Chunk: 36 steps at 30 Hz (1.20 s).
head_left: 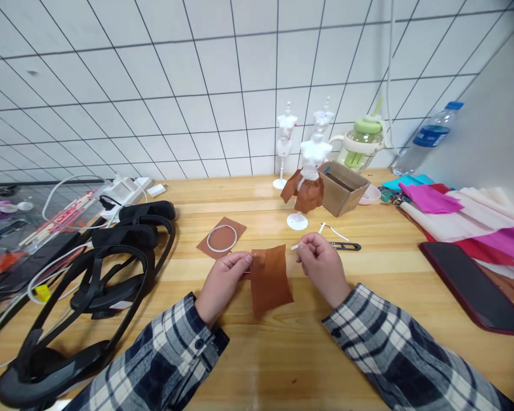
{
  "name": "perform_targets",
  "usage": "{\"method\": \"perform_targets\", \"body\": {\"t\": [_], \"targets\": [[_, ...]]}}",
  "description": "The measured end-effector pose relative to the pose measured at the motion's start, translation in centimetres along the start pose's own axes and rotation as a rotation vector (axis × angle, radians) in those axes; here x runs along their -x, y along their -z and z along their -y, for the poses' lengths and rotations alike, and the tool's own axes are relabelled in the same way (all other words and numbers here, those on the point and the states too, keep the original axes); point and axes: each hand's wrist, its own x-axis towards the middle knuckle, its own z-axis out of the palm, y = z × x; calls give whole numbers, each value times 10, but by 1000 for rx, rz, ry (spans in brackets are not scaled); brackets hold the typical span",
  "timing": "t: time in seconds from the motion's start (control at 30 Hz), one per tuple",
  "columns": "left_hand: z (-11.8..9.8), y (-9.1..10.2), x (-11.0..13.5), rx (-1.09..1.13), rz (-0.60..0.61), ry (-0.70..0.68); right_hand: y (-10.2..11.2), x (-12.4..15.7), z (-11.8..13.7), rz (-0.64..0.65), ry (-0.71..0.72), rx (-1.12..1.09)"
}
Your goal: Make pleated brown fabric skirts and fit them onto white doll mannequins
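Observation:
A square of brown cloth [272,282] hangs from my left hand [223,279], which pinches it at its upper left corner. My right hand [323,265] is closed in a pinch just right of the cloth, apart from it. A short white strip [294,247] sticks out from its fingertips. Behind my left hand, another brown cloth piece [203,246] lies flat with a pale ring [209,242] on it. Black thread snips [346,246] and a thin white strip [339,234] lie beyond my right hand.
White mini dress forms [315,151] stand at the back, one draped with brown cloth [310,197]. Nearby are a cardboard box [340,197], a green-lidded jug [362,142] and a water bottle [428,140]. Headsets [124,291] lie left; a phone [475,285] and fabrics [475,220] lie right.

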Motion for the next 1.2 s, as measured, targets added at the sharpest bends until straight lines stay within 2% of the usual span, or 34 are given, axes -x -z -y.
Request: {"method": "perform_targets", "body": {"t": [0.07, 0.13, 0.27, 0.4, 0.53, 0.8, 0.9, 0.97, 1.0, 1.07, 1.2], "targets": [[1, 1, -1, 57, 27, 39, 11, -15, -3, -100, 55, -74], [3, 1, -3, 84, 62, 67, 25, -35, -6, -291, 166, -69], [8, 1, -7, 97, 107, 118, 59, -77, -11, -641, 412, 186], [11, 1, -10, 38, 128, 115, 94, -110, -19, -800, 511, 577], [12, 1, -11, -51, 149, 82, 112, -132, -30, -844, 473, 762], [12, 4, -14, -56, 180, 98, 114, -135, -41, -730, 363, 798], [15, 7, -15, 13, 179, 127, 112, -129, -36, -786, 409, 720], [16, 9, -15, 90, 163, 140, 101, -117, -28, -824, 471, 600], [15, 10, -16, 144, 157, 141, 93, -107, -22, -781, 486, 522], [13, 12, -16, 262, 155, 149, 70, -80, -9, -538, 435, 349], [8, 15, -16, 437, 167, 174, 19, -20, 9, 25, 44, -156]]}}
